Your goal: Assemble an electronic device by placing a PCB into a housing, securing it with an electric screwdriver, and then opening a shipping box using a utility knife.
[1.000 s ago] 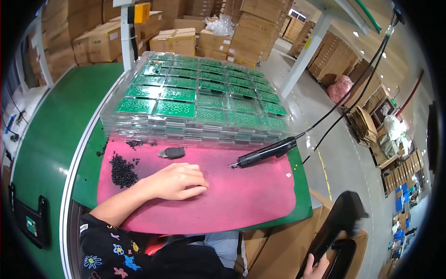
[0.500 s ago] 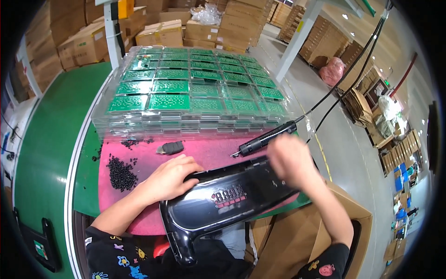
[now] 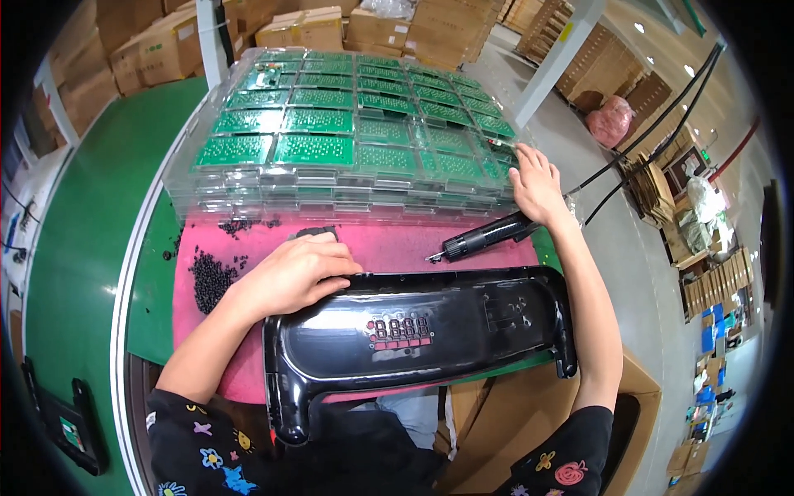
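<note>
A glossy black plastic housing (image 3: 447, 331) with a cut-out digit display window lies before me, its left arm jutting past the table's near edge. My left hand (image 3: 302, 273) is closed over its upper left rim, thumb toward the front face. At the right front corner of a clear tray stack (image 3: 356, 194), my right hand (image 3: 539, 186) reaches in with fingers apart beside the green circuit boards (image 3: 314, 150); whether a fingertip touches a board, I cannot make out. A black electric screwdriver (image 3: 484, 237) lies just below that hand, its bit pointing left.
Small black screws (image 3: 211, 281) lie heaped left on the pink mat (image 3: 380, 240). A dark wrapped object (image 3: 321, 232) is partly hidden behind my left hand. A cardboard box (image 3: 529, 405) stands below the table's right side. Black cables (image 3: 653, 124) hang at right.
My right hand has left the housing's right end and moved up and away to the tray corner. The housing has turned more level, with my left hand still on it.
</note>
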A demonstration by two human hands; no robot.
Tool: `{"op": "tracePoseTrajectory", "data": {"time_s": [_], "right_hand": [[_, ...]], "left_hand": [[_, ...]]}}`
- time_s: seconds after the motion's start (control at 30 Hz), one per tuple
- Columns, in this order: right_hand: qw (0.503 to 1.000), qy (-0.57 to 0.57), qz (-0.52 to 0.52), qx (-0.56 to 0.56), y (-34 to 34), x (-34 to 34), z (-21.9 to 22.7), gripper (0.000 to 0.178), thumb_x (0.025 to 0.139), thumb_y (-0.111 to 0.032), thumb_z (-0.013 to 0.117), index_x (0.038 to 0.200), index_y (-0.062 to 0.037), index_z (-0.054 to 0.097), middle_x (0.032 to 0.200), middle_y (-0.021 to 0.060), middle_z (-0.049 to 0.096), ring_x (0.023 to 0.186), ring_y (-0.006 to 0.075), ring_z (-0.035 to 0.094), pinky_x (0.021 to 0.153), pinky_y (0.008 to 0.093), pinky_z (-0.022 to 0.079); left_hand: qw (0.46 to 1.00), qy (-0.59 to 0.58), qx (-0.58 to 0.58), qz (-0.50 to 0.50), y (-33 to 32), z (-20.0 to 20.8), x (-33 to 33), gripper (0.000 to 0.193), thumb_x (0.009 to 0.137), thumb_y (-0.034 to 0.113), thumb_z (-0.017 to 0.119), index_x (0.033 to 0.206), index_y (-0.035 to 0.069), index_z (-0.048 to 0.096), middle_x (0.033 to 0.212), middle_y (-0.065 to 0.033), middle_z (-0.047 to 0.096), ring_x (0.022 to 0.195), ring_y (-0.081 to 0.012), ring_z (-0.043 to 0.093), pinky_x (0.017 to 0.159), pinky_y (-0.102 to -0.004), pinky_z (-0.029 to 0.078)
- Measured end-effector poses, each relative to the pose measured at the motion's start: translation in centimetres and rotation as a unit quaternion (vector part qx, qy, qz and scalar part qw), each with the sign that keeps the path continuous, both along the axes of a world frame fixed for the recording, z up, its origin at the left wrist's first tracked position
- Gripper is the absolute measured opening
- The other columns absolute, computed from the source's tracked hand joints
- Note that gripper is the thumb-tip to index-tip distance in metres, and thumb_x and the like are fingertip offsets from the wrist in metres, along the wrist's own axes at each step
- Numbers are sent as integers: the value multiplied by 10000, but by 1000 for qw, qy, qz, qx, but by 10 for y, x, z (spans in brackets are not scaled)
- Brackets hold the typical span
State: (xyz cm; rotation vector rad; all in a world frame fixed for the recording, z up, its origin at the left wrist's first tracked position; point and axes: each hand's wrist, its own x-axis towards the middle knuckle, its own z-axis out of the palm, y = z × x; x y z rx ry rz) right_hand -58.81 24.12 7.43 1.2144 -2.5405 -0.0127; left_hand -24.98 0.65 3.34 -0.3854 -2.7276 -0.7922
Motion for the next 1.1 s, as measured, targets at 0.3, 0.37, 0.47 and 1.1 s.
{"op": "tracePoseTrajectory", "data": {"time_s": [0.3, 0.37, 0.47, 1.1], "right_hand": [[973, 182, 129, -53, -6, 81, 36, 578, 818, -1, 512, 1364, 87, 345, 1427, 150, 350, 1351, 313, 315, 1109, 435, 249], [966, 203, 157, -37, -14, 123, 44, 546, 812, -1, 510, 1340, 82, 394, 1431, 131, 359, 1343, 295, 334, 1110, 425, 248], [946, 208, 247, -3, -22, 192, 50, 470, 804, -58, 539, 1261, 50, 518, 1408, 98, 426, 1315, 237, 392, 1110, 410, 247], [897, -280, 266, -214, 58, 232, 16, 219, 783, 78, 639, 1000, 49, 632, 734, 126, 643, 557, 230, 604, 510, 302, 480]], "left_hand": [[989, 117, 11, 88, 11, 8, 4, 481, 803, 94, 700, 1253, 38, 541, 1129, -155, 566, 997, -294, 572, 854, -369, 478], [981, 126, 81, 124, 21, 11, 6, 589, 801, 91, 708, 1325, 36, 446, 1195, -164, 549, 1017, -289, 577, 851, -367, 485], [967, 170, 107, 154, 26, 15, 13, 877, 788, 62, 721, 1454, 3, 154, 1339, -219, 502, 1035, -298, 617, 824, -366, 512], [983, 40, 162, -72, 49, 28, 29, 770, 781, 253, 764, 1407, 14, 384, 902, -156, 649, 703, -288, 634, 611, -356, 528]]}}
